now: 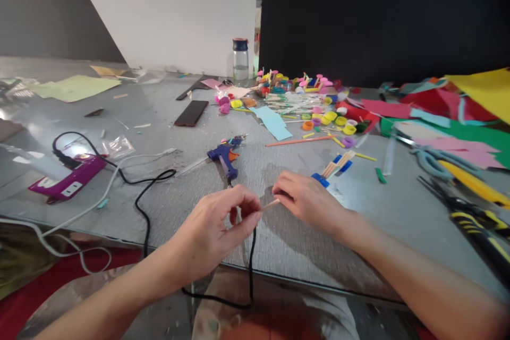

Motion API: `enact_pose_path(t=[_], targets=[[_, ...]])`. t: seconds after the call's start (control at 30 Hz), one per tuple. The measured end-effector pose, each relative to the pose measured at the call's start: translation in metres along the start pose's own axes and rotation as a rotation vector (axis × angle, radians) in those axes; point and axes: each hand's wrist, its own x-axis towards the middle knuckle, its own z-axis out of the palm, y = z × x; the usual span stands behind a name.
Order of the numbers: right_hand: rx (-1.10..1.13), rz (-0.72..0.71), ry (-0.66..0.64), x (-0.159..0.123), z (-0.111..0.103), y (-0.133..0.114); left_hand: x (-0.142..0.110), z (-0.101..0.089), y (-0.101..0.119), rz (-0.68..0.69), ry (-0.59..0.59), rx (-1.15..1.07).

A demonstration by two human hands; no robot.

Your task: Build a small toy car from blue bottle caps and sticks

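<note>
Between my two hands, just above the front part of the table, runs a short thin wooden stick (270,205). My left hand (223,228) pinches its left end between thumb and fingers. The fingers of my right hand (308,202) close on its other end. Beyond my left hand lies a blue hot glue gun (225,158) with an orange trigger, a clear glue stick at its rear. Just past my right hand is a small piece made of wooden sticks (332,168) with blue parts.
A purple power strip (69,176) and cords lie left. Colourful bottle caps (330,117), a light blue paper strip (271,121) and a water bottle (240,61) are farther back. Pliers (470,212), scissors (434,162) and coloured paper (474,143) lie right.
</note>
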Motion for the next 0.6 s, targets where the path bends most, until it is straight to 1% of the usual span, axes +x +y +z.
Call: enact_pose_path(t=[0.1, 0.2, 0.27, 0.37, 0.6], targets=[[0.173, 0.020, 0.102, -0.008, -0.013, -0.010, -0.002, -0.001, -0.001, 0.018, 0.019, 0.033], [0.346, 0.017, 0.205, -0.017, -0.029, -0.026, -0.003, -0.003, -0.003, 0.030, 0.021, 0.054], [0.396, -0.034, 0.220, -0.021, -0.036, -0.036, -0.003, -0.003, -0.002, 0.044, 0.018, 0.065], [0.421, -0.087, 0.231, -0.024, -0.040, -0.045, -0.002, -0.003, 0.000, 0.075, 0.016, 0.082], [0.440, -0.080, 0.245, -0.026, -0.039, -0.045, -0.002, -0.005, 0.004, 0.089, -0.013, 0.106]])
